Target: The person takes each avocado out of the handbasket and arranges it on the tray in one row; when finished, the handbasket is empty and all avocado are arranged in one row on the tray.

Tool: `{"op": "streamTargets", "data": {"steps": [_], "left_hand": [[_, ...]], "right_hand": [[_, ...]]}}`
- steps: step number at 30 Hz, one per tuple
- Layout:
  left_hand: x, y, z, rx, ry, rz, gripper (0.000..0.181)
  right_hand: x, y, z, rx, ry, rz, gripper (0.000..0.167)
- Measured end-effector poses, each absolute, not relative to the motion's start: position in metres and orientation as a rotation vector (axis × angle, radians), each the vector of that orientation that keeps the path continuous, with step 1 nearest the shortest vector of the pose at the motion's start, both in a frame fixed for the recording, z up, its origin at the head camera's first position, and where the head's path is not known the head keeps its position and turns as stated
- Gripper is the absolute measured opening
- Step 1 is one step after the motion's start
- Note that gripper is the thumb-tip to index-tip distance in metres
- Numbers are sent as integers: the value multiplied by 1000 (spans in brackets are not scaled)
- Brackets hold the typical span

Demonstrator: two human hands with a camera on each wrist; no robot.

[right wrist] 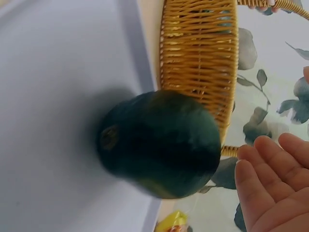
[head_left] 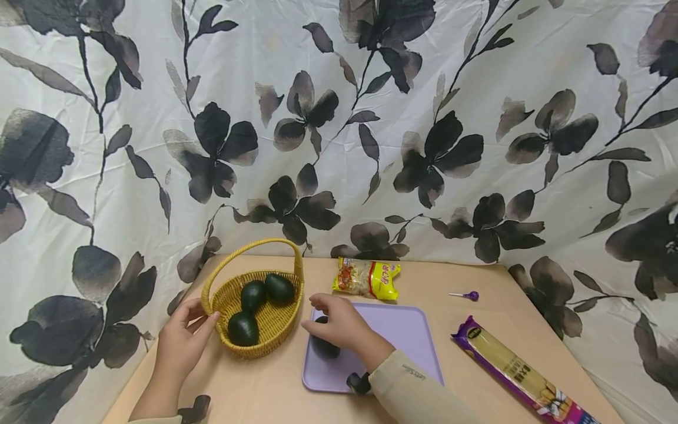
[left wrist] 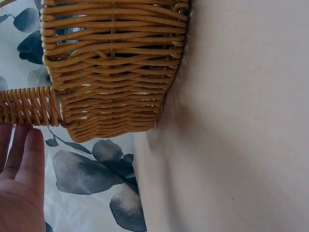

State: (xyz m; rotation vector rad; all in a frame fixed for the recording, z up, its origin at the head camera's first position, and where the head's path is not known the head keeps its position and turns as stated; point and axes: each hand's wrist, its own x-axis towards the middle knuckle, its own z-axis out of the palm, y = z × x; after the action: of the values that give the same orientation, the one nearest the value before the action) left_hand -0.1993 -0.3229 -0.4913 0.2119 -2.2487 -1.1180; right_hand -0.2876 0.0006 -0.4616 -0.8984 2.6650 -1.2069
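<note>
My right hand [head_left: 344, 324] hangs over the avocado [right wrist: 159, 145], fingers apart; my left hand [head_left: 182, 337] pinches the basket [head_left: 276, 324]; an off-centre grasp could set the smooth fruit rolling.

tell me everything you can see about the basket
The basket is yellow-brown and woven from thin strands that look like wicker, with small gaps showing in the weave. A tall arched handle, also woven, spans its rounded open top. It stands on the table with its opening up, just left of the lilac tray. Three dark green avocados lie inside, with part of the woven bottom showing. The left hand touches the handle near its left foot.
</note>
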Motion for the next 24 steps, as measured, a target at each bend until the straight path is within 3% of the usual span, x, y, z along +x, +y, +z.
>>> {"op": "streamTargets", "data": {"steps": [24], "left_hand": [[-193,-319,-494,194,-2233,-1121,38]], "right_hand": [[-274,-50,-452,-1016,2520,-1309,61]]}}
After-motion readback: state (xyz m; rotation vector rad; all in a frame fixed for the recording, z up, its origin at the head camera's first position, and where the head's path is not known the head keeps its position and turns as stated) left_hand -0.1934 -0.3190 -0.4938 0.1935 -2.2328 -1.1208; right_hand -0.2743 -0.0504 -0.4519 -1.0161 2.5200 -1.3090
